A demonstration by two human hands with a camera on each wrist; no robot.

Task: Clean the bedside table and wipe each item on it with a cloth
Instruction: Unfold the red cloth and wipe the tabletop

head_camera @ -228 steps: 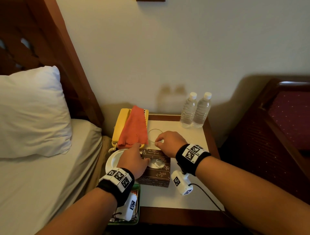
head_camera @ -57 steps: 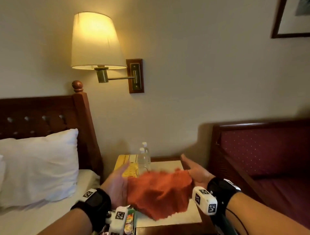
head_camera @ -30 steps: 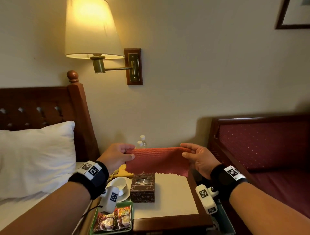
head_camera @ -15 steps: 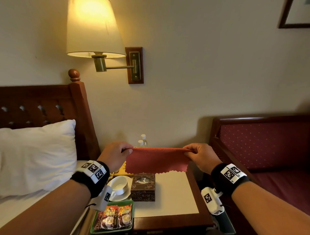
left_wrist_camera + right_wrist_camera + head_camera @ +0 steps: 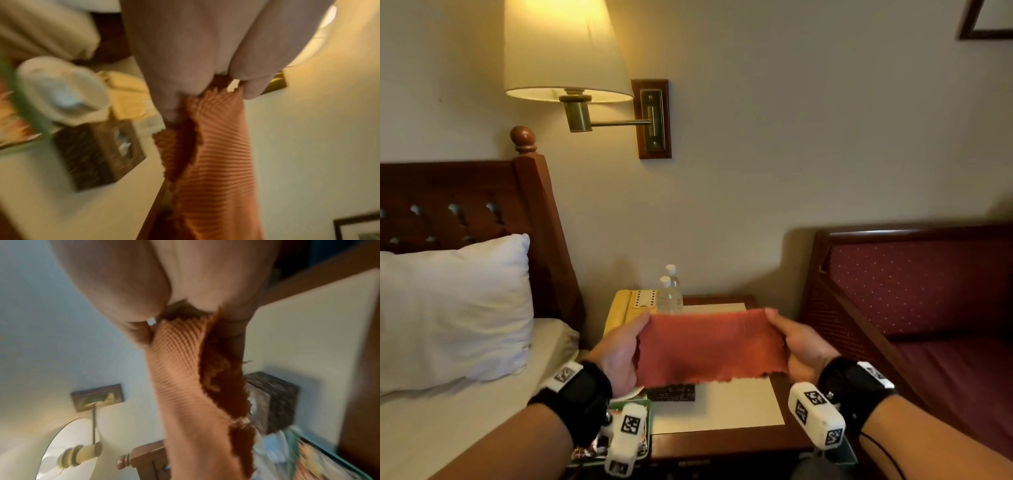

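cloth: orange ribbed cloth (image 5: 710,346), held stretched flat in the air over the desk (image 5: 726,404), touching nothing on it
left grip: left hand (image 5: 619,356) pinches the cloth's left edge
right grip: right hand (image 5: 803,347) pinches the right edge
blocked by cloth: most of the brown tissue box (image 5: 671,393); cup (image 5: 61,91) shows only in the left wrist view
behind cloth: yellow phone (image 5: 631,305), two water bottles (image 5: 669,291)
near cloth's left corner: green sachet tray (image 5: 637,431)
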